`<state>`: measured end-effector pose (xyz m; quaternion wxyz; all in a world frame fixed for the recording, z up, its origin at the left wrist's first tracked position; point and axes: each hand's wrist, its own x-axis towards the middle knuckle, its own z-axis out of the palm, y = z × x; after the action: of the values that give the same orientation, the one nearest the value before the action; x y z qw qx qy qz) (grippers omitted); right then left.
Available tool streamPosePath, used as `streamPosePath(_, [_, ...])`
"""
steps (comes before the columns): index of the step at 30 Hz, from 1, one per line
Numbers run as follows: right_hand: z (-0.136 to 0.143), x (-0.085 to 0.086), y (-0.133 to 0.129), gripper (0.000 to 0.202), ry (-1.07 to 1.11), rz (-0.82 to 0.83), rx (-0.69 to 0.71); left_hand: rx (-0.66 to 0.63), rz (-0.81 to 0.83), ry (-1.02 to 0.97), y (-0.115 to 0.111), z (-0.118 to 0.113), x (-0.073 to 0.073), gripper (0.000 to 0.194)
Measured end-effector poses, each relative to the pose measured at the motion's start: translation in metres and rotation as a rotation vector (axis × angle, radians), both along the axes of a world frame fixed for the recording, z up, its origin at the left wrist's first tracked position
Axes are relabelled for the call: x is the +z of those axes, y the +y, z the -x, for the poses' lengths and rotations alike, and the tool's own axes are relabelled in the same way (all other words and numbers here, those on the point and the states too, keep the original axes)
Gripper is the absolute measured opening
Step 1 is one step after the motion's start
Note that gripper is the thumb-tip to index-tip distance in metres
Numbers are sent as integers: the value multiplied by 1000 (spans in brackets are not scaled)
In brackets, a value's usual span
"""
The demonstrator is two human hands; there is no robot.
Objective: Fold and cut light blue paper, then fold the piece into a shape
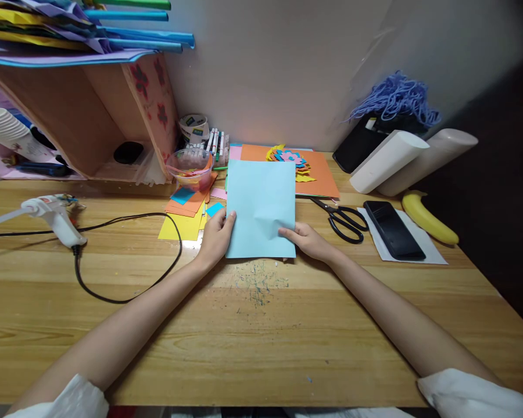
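A light blue sheet of paper [261,197] is held up between my two hands over the middle of the table. My left hand [218,235] grips its left edge, thumb on the front and the other fingers bent at the edge. On the lower right edge, my right hand [311,239] pinches the paper, and a dent shows beside its thumb. Behind the sheet lies orange paper [325,174] bearing a layered paper flower [291,158] in pink, blue and yellow. Black-handled scissors [346,223] rest to the right of my right hand.
On the left are a glue gun [56,217] with a looping black cord, coloured paper scraps [178,226], a plastic bowl [192,168] and a pink box [152,116]. A phone [392,229], a banana [429,217] and a white roll [390,159] sit on the right.
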<state>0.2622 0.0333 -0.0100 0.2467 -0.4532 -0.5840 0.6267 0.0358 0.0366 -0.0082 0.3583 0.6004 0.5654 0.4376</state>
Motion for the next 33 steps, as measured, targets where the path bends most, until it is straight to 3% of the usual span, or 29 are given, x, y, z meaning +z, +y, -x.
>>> streamPosePath(3, [1,-3,2,36,25,-91,-139,-40,35,-79,-1,0,2,33])
streamPosePath(6, [0,-4,5,38,47,-209,-208,-167,128,-186,-3,-1,4,33])
streamPosePath(10, [0,-2,6,43,20,-232,-135,-321,201,-248,-7,-4,6,31])
streamPosePath(15, [0,-1,1,40,3,-184,-52,-340,237,-111,-9,-5,5,38])
streamPosePath(20, [-2,-2,2,44,-89,-192,-4,-297,197,-90,-7,-4,2,47])
streamPosePath(28, [1,1,2,49,-34,-124,14,-266,176,-33,-9,-4,3,50])
streamPosePath(30, [1,0,2,49,-33,-122,5,-313,118,48,-14,-5,6,43])
streamPosePath(33, [1,1,1,47,-33,-109,21,-501,-69,211,-20,-6,9,29])
